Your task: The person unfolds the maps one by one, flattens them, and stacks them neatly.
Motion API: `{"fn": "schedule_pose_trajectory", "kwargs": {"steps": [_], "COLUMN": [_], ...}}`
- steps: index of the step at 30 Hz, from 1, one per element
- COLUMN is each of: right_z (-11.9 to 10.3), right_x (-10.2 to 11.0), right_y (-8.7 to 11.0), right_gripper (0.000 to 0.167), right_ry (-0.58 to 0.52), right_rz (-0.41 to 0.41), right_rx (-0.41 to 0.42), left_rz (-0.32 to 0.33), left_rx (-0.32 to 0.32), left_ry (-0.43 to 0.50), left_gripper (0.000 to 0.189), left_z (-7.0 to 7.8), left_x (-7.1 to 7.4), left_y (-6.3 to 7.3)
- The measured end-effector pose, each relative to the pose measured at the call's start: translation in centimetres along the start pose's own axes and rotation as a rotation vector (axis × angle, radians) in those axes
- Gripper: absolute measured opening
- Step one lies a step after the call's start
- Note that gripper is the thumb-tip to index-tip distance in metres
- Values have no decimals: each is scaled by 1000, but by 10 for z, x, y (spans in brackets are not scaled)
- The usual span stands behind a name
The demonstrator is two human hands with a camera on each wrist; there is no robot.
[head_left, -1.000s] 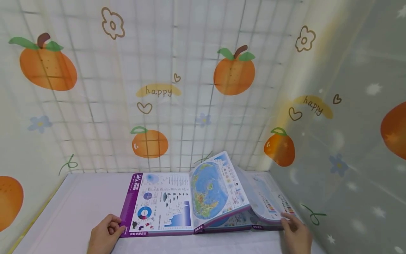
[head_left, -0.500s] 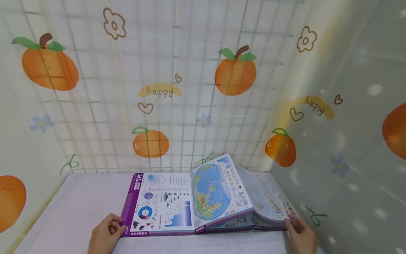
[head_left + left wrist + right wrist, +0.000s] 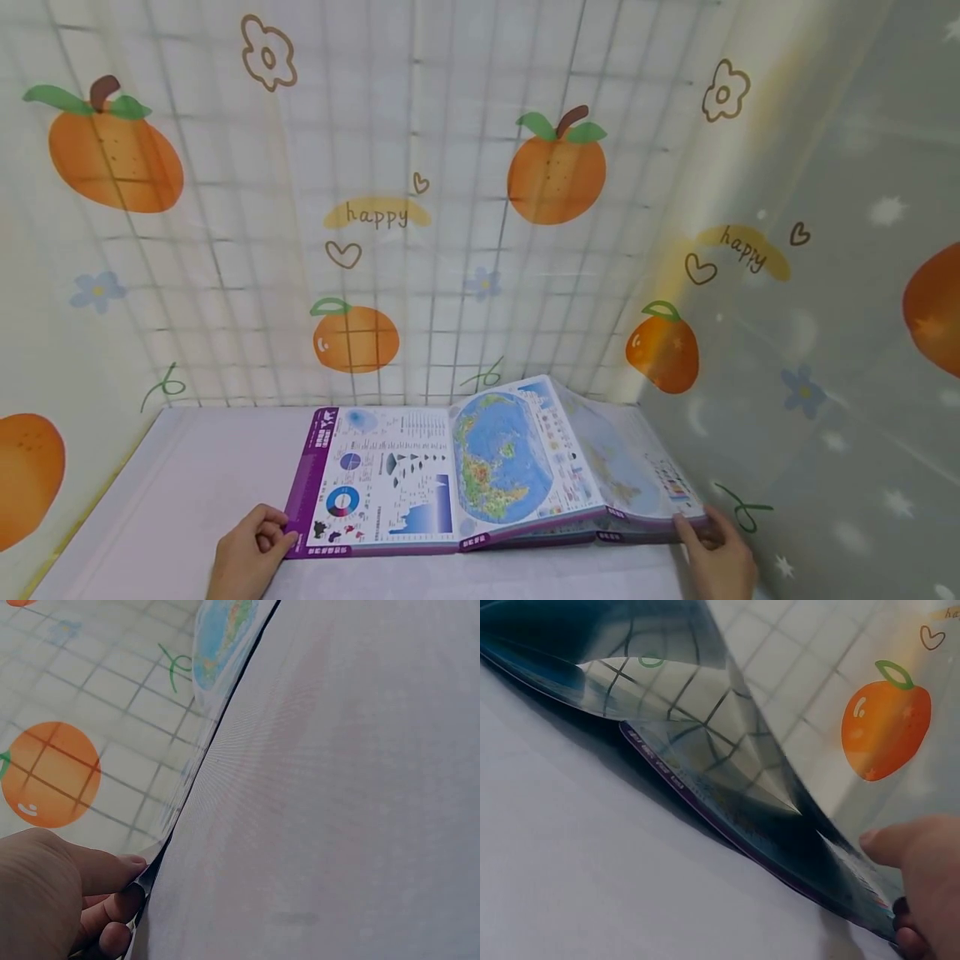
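Observation:
A folding world map (image 3: 390, 475), glossy with a purple border, lies spread on the table in the head view. Its left panel is flat; the middle panel, with a blue oval map, slopes up toward the back, and a fold hides part of what lies beneath it. My left hand (image 3: 251, 550) pinches the near left corner between thumb and curled fingers, also seen in the left wrist view. At the near right corner, my right hand (image 3: 716, 550) grips the map's edge, thumb on top. Reflections cover the raised panels in the right wrist view (image 3: 922, 862).
A white-covered table (image 3: 202, 467) extends left of the map and along its front. Behind stands a grid panel under a sheet printed with oranges (image 3: 356, 339). A grey-toned side of that sheet (image 3: 832, 333) hangs close beside my right hand.
My right hand has shifted a little to the right with the map's corner. The raised middle and right panels have spread rightward and sunk lower. My left hand stays in place.

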State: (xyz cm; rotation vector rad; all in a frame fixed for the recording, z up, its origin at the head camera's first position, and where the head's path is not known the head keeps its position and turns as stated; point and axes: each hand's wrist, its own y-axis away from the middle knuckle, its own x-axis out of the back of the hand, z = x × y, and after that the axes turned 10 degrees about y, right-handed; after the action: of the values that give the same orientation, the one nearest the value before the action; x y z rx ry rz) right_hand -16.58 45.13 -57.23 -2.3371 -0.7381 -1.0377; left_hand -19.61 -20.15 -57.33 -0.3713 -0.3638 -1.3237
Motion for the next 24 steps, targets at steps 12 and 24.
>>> {"fn": "schedule_pose_trajectory", "kwargs": {"steps": [12,24], "right_z": [11,10], "right_x": [1,-1], "right_y": [-3,-7], "right_gripper": [79,62], "right_ry": [33,-2], "right_rz": [-65,35], "right_rx": [13,9], "left_rz": [-8,2], "left_rx": [11,16], "left_ry": [5,-11], "left_gripper": [20,20], "left_z": [1,4], "left_x": [0,0], "left_y": [0,1]}}
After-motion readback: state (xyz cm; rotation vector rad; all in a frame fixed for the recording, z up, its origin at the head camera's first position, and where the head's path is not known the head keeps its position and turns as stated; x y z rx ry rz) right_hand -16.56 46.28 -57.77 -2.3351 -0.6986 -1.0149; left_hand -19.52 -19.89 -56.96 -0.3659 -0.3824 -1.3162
